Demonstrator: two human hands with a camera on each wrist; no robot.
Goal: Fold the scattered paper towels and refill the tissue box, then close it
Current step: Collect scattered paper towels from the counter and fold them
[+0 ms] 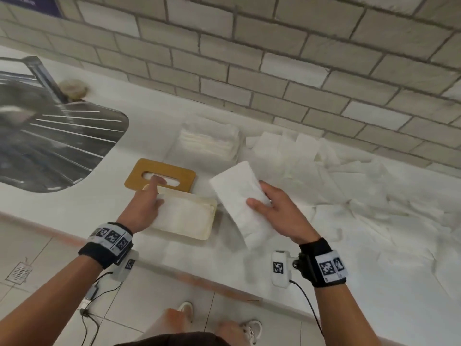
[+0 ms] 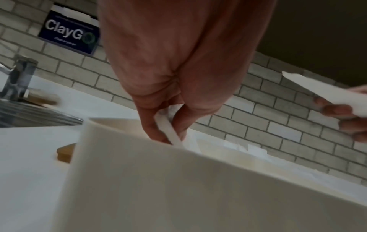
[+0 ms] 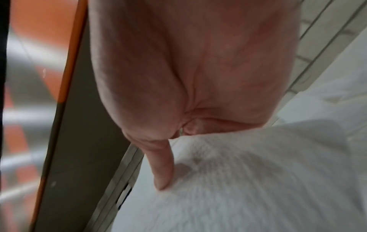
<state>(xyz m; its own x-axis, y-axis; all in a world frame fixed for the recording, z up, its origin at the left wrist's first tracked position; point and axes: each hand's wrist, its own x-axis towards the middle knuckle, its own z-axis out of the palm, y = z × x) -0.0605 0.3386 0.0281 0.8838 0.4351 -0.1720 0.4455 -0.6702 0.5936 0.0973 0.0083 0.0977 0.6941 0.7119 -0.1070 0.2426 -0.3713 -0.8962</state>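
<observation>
An open cream tissue box [image 1: 208,231] sits near the counter's front edge, with white towels lying inside. My left hand [image 1: 156,194] reaches into its left end and pinches the edge of a towel [image 2: 167,125] between thumb and fingers, just above the box wall [image 2: 178,188]. The wooden lid [image 1: 139,179], with its slot, lies flat behind the box. To the right of the box, my right hand [image 1: 264,199] holds a folded paper towel [image 1: 237,186] above the counter. Its thumb [image 3: 163,169] presses on the top of that folded paper towel [image 3: 248,188].
A neat stack of folded towels [image 1: 209,142] stands behind the lid by the brick wall. Several loose towels [image 1: 361,203] cover the counter on the right. A steel sink [image 1: 55,141] and tap [image 1: 42,71] lie on the left. On the wall hangs a dark sign [image 2: 69,33].
</observation>
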